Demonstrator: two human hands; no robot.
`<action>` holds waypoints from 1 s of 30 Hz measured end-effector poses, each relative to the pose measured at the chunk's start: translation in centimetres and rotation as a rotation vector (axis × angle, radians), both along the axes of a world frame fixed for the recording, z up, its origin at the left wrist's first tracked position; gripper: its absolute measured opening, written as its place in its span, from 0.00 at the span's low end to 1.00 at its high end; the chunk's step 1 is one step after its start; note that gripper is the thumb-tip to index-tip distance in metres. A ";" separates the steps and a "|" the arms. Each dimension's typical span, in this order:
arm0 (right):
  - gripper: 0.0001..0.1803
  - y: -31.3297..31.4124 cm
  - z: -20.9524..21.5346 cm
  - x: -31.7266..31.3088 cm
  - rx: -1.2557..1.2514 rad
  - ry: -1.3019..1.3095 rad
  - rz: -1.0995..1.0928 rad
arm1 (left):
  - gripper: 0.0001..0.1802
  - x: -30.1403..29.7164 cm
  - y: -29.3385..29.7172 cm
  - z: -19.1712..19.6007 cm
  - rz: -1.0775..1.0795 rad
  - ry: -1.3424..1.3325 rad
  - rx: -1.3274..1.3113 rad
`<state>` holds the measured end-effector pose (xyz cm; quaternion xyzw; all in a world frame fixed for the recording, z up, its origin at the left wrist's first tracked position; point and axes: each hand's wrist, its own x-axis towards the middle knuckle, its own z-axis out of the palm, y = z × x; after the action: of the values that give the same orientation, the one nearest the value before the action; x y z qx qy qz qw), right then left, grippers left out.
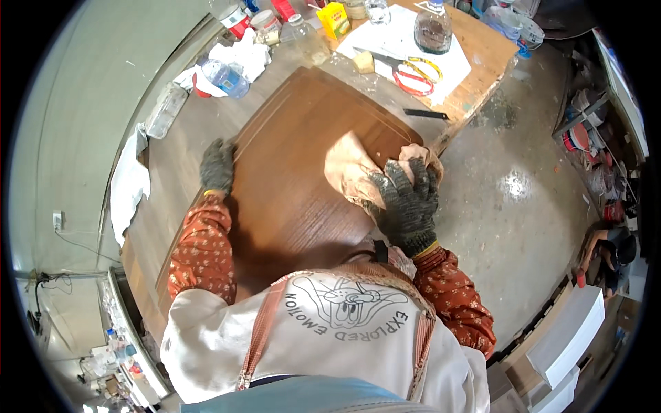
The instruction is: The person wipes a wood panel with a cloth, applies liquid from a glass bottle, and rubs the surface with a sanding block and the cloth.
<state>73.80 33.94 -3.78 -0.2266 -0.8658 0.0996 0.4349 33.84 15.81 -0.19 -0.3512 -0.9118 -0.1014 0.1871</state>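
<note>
A brown wooden panel (289, 158) with rounded corners and a grooved line near its rim lies on the workbench before me. My left hand (217, 165), in a dark knit glove, grips the panel's left edge, its fingers close together. In the same kind of glove, my right hand (410, 206) holds a bunched tan cloth (351, 168) at the panel's right edge. Part of the cloth spreads over the wood, and some shows past my fingertips. The panel's near end is partly hidden by my body.
Beyond the panel are a clear plastic bottle (310, 43), a sponge block (363, 62), scissors (416, 77) on white paper, and a glass jar (433, 31). A dark flat strip (425, 113) lies near the bench's right edge. A water bottle (226, 79) rests on the left.
</note>
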 end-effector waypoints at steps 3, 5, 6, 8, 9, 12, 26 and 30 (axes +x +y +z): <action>0.24 0.3 0.7 -0.6 -0.042 -0.081 0.014 | 0.28 0.7 6.8 -0.4 -0.209 -0.101 0.129; 0.25 0.2 1.7 -0.6 -0.064 -0.170 -0.003 | 0.33 1.1 12.0 -0.1 -0.269 -0.294 0.238; 0.25 0.2 2.2 -0.7 -0.057 -0.171 -0.006 | 0.38 1.0 14.5 0.0 -0.298 -0.419 0.303; 0.25 0.4 1.1 -1.3 -0.073 -0.147 -0.043 | 0.44 1.0 19.8 -0.2 -0.321 -0.495 0.390; 0.25 0.6 1.7 -1.4 -0.102 -0.205 -0.027 | 0.50 0.7 21.9 -0.2 -0.321 -0.556 0.465; 0.25 1.0 2.0 -2.0 -0.109 -0.172 -0.033 | 0.54 -1.3 28.9 0.3 -0.426 -0.440 0.524; 0.28 2.6 0.7 -0.8 -0.430 0.148 0.037 | 0.25 0.0 25.7 5.4 -0.890 -0.476 0.484; 0.26 2.8 2.5 3.0 -1.439 0.613 -0.084 | 0.35 8.9 19.4 8.9 -0.960 0.255 0.024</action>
<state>76.82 36.71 -1.29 -0.4479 -0.4203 0.6777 0.4042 42.72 35.18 8.69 -0.7388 -0.6159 -0.1429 0.2332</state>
